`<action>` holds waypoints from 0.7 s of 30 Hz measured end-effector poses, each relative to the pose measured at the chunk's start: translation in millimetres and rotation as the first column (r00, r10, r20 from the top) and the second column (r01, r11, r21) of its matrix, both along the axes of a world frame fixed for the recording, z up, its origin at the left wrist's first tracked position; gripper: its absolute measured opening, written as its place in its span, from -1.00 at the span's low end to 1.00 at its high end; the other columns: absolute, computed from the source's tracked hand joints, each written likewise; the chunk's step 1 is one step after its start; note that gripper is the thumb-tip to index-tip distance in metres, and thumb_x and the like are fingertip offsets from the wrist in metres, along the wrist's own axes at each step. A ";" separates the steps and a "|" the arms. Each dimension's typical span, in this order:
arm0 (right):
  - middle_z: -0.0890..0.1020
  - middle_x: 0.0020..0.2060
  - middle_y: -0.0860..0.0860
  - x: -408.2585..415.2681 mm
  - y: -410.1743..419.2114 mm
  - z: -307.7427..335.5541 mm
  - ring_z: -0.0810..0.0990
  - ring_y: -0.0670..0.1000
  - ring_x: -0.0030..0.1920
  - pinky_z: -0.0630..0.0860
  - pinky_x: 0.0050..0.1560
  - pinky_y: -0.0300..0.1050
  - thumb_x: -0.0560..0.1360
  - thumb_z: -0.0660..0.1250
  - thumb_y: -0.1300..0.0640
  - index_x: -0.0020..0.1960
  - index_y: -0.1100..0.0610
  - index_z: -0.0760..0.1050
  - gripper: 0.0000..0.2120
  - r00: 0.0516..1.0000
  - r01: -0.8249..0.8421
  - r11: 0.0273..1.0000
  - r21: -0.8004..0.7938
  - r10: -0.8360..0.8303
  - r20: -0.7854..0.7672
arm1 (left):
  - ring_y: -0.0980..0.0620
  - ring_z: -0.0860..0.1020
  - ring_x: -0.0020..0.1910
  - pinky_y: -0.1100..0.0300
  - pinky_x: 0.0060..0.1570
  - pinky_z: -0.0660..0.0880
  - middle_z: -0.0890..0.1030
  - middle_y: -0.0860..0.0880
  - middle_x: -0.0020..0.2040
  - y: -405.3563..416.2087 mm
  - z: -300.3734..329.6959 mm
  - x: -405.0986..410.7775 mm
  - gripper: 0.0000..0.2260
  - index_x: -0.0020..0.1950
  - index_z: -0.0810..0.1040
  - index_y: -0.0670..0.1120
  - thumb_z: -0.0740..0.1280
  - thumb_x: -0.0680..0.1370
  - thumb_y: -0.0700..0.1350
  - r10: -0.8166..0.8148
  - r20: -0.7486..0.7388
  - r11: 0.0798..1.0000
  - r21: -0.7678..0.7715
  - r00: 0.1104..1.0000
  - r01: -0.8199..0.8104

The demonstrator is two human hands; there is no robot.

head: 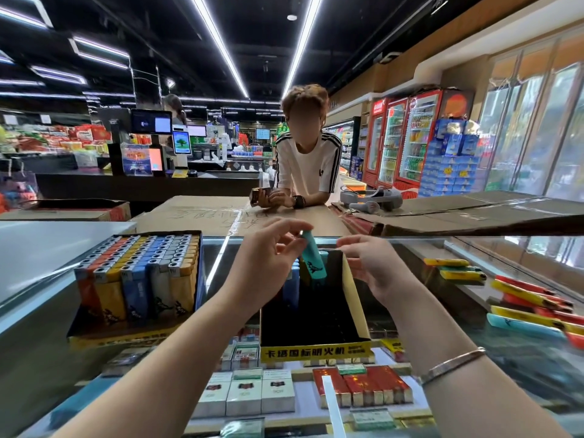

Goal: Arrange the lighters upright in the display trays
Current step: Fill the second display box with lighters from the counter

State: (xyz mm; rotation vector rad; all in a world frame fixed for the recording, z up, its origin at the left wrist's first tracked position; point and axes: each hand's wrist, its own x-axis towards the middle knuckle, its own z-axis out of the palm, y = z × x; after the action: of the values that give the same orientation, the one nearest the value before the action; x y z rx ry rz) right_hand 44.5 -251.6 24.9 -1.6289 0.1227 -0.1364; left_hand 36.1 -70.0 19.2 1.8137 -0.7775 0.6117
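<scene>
A black-and-yellow display tray (316, 350) stands on the glass counter in front of me, mostly bare inside, with a few lighters upright at its far end. My left hand (268, 267) pinches the top of a teal lighter (313, 260) that leans slightly over that far end. My right hand (376, 267) hovers at the tray's right wall with fingers loosely spread, holding nothing. A second tray (126, 335) on the left is packed with several upright lighters in orange, yellow, blue and grey. Loose lighters (531, 305) lie flat on the counter at the right.
Cigarette packs (360, 387) show beneath the glass counter (505, 358). Flattened cardboard (202, 213) covers the counter beyond the trays. A person in a white shirt (308, 165) leans on it, holding a small box. Drink fridges stand far right.
</scene>
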 end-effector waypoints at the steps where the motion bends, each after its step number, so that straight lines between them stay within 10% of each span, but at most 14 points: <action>1: 0.60 -0.04 0.16 -1.2 1.6 0.0 0.57 0.06 -0.04 0.51 -0.09 -0.12 0.55 0.18 0.33 -0.01 0.19 0.54 -0.83 0.999 -0.040 0.999 -0.009 0.040 -0.033 | 0.20 0.55 -0.12 0.33 -0.09 0.54 0.55 0.16 -0.02 -1.4 -0.3 0.4 -0.77 0.03 0.58 0.05 0.35 0.48 -0.25 0.014 0.014 0.999 0.031 1.000 -0.015; 12: 0.58 -0.11 0.11 -3.2 1.0 0.7 0.54 0.04 -0.04 0.46 -0.15 -0.11 0.57 0.14 0.30 0.00 0.19 0.55 -0.79 0.995 -0.092 0.994 -0.052 0.089 -0.055 | 0.07 0.55 -0.10 0.13 -0.01 0.53 0.63 -0.02 -0.01 -21.6 16.1 13.2 -0.81 0.08 0.63 -0.06 0.37 0.48 -0.19 0.159 0.131 0.837 0.508 0.979 -0.204; 21: 0.53 -0.21 0.11 -1.7 1.5 -1.4 0.51 0.02 -0.18 0.45 -0.19 -0.13 0.56 0.11 0.35 -0.08 0.20 0.52 -0.78 0.994 -0.102 0.994 -0.038 0.101 -0.029 | -0.04 0.54 -0.05 0.09 -0.01 0.45 0.63 -0.03 -0.03 -37.6 18.2 20.5 -0.81 0.06 0.65 -0.04 0.38 0.47 -0.17 0.186 0.213 0.760 0.588 0.959 -0.278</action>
State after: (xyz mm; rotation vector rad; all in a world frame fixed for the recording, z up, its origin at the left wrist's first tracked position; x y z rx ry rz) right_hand 42.8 -250.0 23.5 -1.6731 0.0579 -0.0383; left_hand 56.6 -107.6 37.4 2.5229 -0.9255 0.7071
